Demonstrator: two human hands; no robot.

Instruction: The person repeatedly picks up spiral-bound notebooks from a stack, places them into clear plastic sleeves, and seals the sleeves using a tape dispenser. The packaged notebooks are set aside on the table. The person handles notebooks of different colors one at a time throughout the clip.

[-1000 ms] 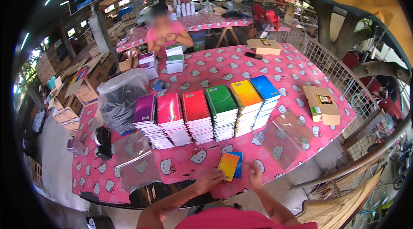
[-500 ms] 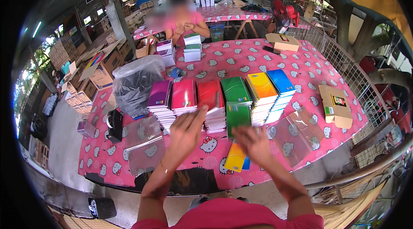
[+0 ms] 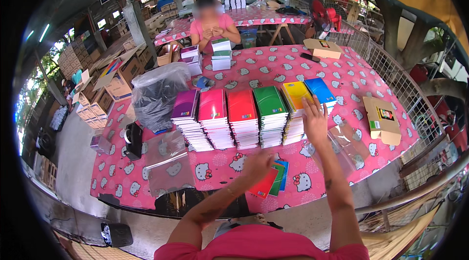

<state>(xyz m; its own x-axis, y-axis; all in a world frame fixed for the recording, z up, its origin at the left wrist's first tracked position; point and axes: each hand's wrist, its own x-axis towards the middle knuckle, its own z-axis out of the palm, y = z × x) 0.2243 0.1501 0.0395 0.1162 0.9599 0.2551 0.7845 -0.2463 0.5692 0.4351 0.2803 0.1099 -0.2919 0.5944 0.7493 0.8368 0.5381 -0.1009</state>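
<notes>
My left hand [image 3: 259,166] is curled, slightly blurred, over the top end of a red notebook [image 3: 264,185]. That notebook lies fanned over a green one [image 3: 279,182] and a blue one [image 3: 285,169] near the front of the table. My right hand [image 3: 315,119] reaches up to the right, fingers apart, at the front edges of the yellow notebook stack [image 3: 294,95] and the blue notebook stack [image 3: 319,90]. Left of these stand the green [image 3: 269,101], red [image 3: 242,104], pink [image 3: 211,104] and purple [image 3: 185,104] spiral notebook stacks in a row.
Clear plastic bags [image 3: 168,165] lie left and right on the pink patterned table cloth [image 3: 273,67]. A tape dispenser [image 3: 133,141] and a grey plastic bag [image 3: 159,99] stand at left; an opened carton [image 3: 382,121] lies at right. Across the table sits a person [image 3: 210,25] beside more notebook stacks.
The red and green notebooks from my hands now lie on the small pile. My left hand has come down and right to it; my right hand has moved up to the yellow and blue stacks.
</notes>
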